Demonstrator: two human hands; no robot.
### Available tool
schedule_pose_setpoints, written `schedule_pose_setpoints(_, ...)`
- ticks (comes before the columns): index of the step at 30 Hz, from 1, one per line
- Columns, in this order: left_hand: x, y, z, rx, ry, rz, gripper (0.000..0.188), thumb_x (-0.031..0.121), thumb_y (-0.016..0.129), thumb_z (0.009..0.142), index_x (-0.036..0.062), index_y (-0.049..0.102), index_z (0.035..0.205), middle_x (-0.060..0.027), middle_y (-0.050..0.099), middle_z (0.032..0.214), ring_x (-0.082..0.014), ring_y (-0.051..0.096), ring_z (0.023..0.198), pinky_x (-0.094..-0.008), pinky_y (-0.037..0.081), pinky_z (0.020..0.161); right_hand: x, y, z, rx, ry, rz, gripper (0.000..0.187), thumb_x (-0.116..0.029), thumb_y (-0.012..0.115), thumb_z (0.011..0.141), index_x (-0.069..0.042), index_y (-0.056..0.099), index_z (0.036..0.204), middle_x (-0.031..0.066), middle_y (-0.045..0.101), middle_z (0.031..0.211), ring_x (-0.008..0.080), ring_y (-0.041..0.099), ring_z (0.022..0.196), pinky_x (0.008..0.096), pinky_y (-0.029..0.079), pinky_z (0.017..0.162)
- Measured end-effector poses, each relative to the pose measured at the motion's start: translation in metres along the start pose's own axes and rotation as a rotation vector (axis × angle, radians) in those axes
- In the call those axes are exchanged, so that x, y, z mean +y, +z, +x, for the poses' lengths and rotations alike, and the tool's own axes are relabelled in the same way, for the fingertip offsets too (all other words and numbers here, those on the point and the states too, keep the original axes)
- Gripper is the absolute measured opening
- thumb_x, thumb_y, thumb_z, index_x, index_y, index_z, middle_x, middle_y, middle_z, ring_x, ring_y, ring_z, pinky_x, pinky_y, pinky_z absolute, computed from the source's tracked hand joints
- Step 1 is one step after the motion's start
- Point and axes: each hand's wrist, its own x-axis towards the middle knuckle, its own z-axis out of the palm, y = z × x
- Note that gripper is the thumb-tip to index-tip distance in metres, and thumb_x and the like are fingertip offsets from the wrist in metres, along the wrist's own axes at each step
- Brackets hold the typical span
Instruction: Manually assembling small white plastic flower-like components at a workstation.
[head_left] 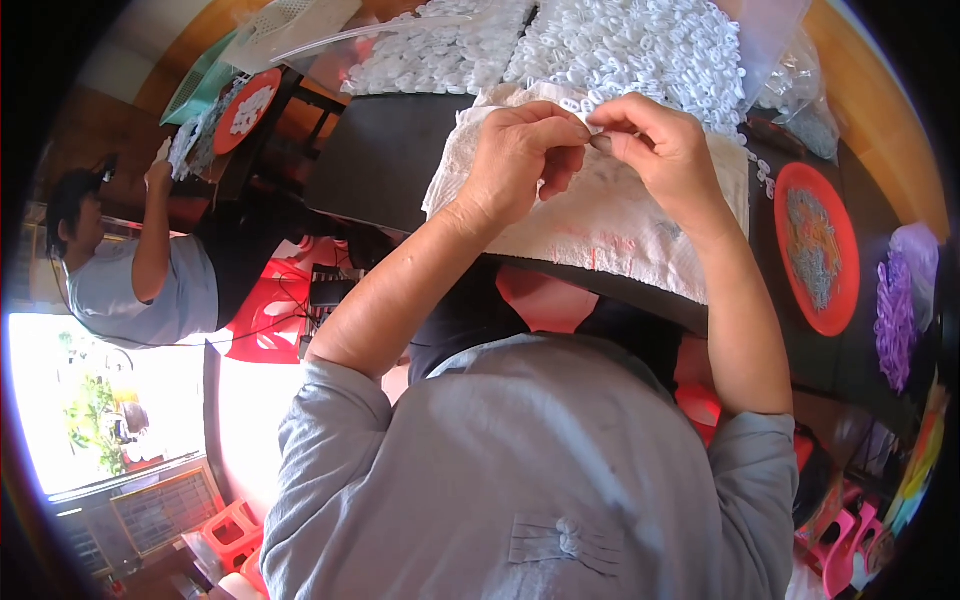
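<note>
My left hand (525, 160) and my right hand (662, 150) are raised close together over a stained whitish cloth (620, 240) on the dark table (385, 150). Thumb and fingers of each are pinched, and the tips nearly meet. Whatever lies between them is too small to make out. Just beyond the fingertips begins a large heap of small white oval plastic pieces (630, 50). It cannot be told whether the pieces right behind the fingers touch them.
Right of the cloth sits a red plate (830, 321) holding small grey metal parts. Past it lies a bundle of purple strips (894, 320). A clear plastic bag (805, 80) stands at the back right. At left, another person (150, 290) reaches toward a red plate (228, 138) of white pieces.
</note>
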Motion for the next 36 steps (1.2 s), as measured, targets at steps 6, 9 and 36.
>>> schedule_pose_setpoints(6,0.003,0.000,-0.002,0.004,-0.085,-0.097,0.012,0.009,0.058,0.081,-0.0025,0.059,0.077,-0.0090,0.056,0.061,-0.0144,0.047,0.043,-0.0269,0.032,0.037,-0.006,0.000,0.001,-0.013,-0.020,-0.059,0.014,0.009,0.058,0.082,0.002,0.062,0.093,0.0043,0.064,0.084,0.0096,0.060,0.077,0.0230,0.048,0.071)
schedule_pose_setpoints(9,0.002,-0.003,-0.003,0.005,-0.122,-0.112,0.012,0.009,0.059,0.081,-0.0030,0.060,0.077,-0.0092,0.056,0.061,-0.0150,0.047,0.042,-0.0274,0.032,0.037,-0.005,0.003,-0.001,-0.012,-0.018,-0.058,0.012,0.008,0.058,0.082,0.001,0.061,0.092,0.0036,0.063,0.083,0.0095,0.059,0.076,0.0227,0.048,0.070)
schedule_pose_setpoints(36,-0.006,-0.007,0.074,0.242,0.698,1.192,0.018,0.013,0.066,0.076,0.0018,0.067,0.090,-0.0119,0.063,0.084,-0.0246,0.063,0.074,-0.0338,0.050,0.066,0.027,0.006,0.000,0.106,0.040,-0.382,0.009,-0.002,0.061,0.078,-0.002,0.060,0.087,0.0132,0.065,0.082,0.0271,0.065,0.074,0.0340,0.049,0.067)
